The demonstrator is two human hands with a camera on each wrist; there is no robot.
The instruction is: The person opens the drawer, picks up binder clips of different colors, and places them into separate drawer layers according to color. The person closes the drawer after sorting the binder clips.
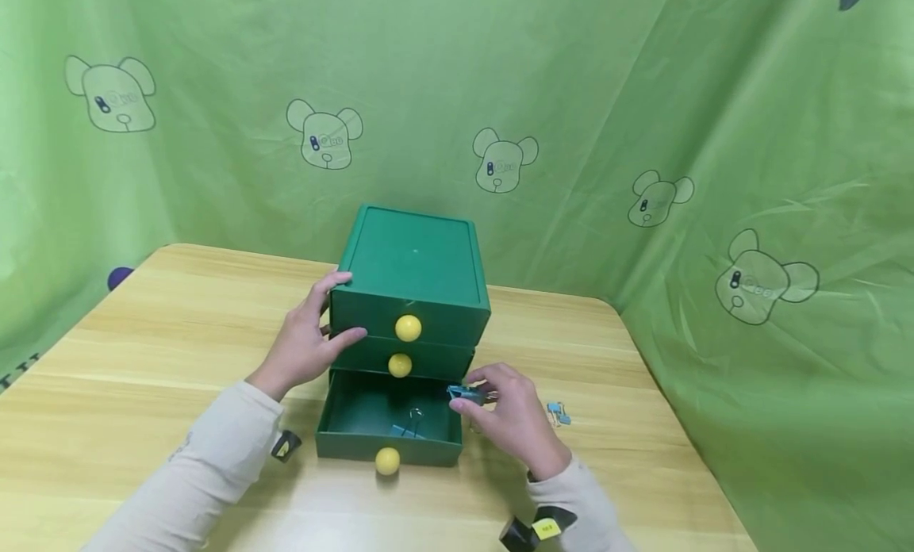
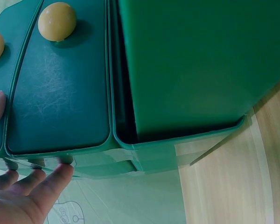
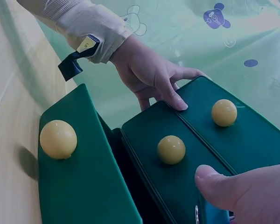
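Note:
A green drawer cabinet point(image 1: 414, 258) with round yellow knobs stands on the table, its bottom drawer point(image 1: 336, 447) pulled out. My left hand point(image 1: 303, 342) rests on the cabinet's left front corner, thumb across the front and fingers against the side and top edge. In the left wrist view, the fingertips point(image 2: 60, 175) press the side fairly straight. Between thumb and fingers, my right hand point(image 1: 510, 413) pinches a blue binder clip point(image 1: 466, 393) at the open drawer's right edge. Another blue binder clip point(image 1: 408, 431) lies inside that drawer, its wire handle upward.
To the right of the drawer, several small blue binder clips point(image 1: 560, 413) lie on the wooden table point(image 1: 628, 457). The two upper drawers point(image 3: 172, 126) are closed. A green curtain point(image 1: 428, 76) with bear-head prints hangs behind and at the sides.

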